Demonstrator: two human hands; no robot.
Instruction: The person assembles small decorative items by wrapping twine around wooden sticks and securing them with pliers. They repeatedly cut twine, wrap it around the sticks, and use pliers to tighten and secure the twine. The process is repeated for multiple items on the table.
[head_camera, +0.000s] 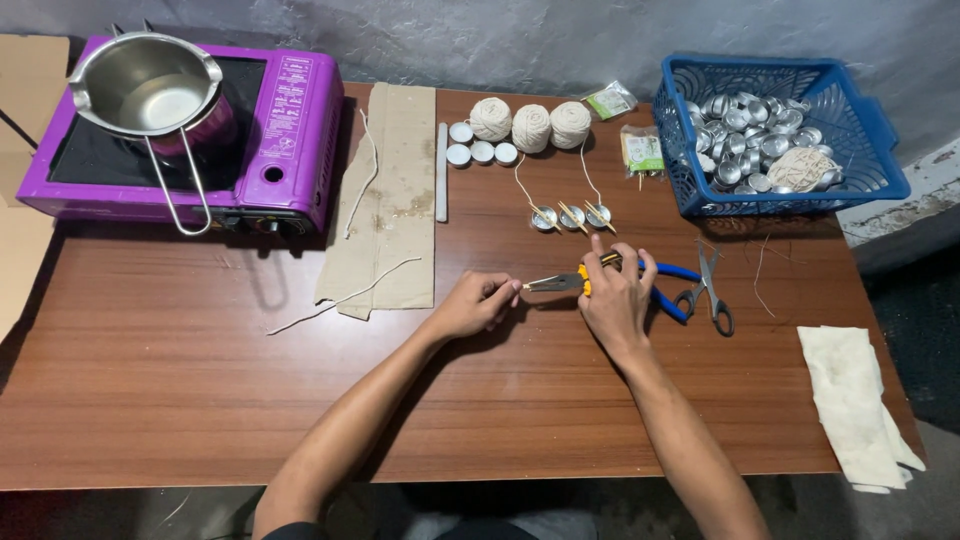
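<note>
My right hand (615, 295) grips a pair of pliers (560, 283) with yellow and blue handles, jaws pointing left. My left hand (478, 303) pinches something small at the tips of the jaws; it is too small to make out. Both hands rest low over the middle of the wooden table (200, 400). Just beyond them stand three small metal cups (571, 216) with wicks and sticks laid across them. Thin strings run from those cups up to three balls of white twine (531, 126).
A purple portable stove (290, 130) with a steel pouring pot (150, 85) sits far left. Cardboard (395, 190) with loose wick lengths lies beside it. A blue basket (860, 130) of metal cups stands far right. Scissors (710, 290) and a white cloth (855, 400) lie right.
</note>
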